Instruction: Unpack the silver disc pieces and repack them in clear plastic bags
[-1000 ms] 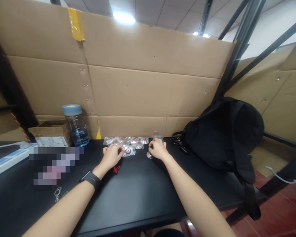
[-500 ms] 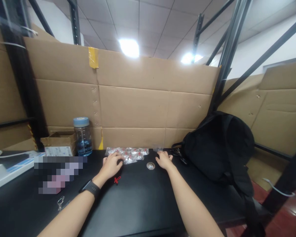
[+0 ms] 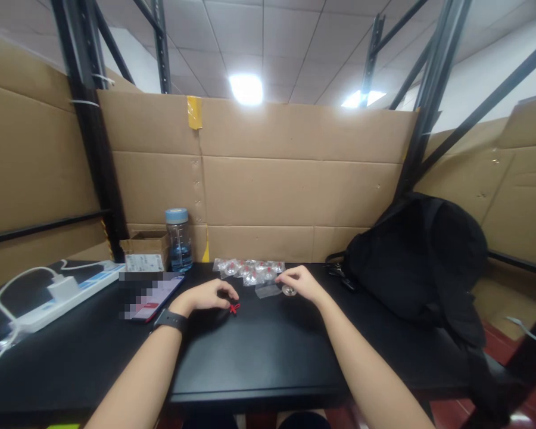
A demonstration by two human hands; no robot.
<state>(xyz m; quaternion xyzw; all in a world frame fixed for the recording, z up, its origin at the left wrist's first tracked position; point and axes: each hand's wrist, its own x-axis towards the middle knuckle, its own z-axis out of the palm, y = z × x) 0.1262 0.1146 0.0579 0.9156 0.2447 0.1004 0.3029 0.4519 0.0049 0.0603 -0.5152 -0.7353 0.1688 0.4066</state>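
Observation:
My left hand (image 3: 212,295) is open, its thumb and fingers curved apart just above a small red bow (image 3: 234,309) on the black table. The thumb tip is close to the bow; I cannot tell whether they touch. My right hand (image 3: 302,282) has its fingers closed in a pinch at the edge of a small clear plastic bag (image 3: 268,290). Below those fingers lies a round, shiny disc (image 3: 289,291), partly covered by the hand. Behind both hands, several clear packets (image 3: 250,271) with red bits inside form a cluster.
A phone (image 3: 156,298), a power strip (image 3: 75,298) with a white plug, a small cardboard box (image 3: 145,250) and a water bottle (image 3: 179,241) stand on the left. A black backpack (image 3: 420,262) takes up the right side. Cardboard (image 3: 259,190) walls off the back.
My left hand has moved from the packets to beside the red bow. My right hand has brought the clear bag from the back of the table to next to the disc. The view has shifted.

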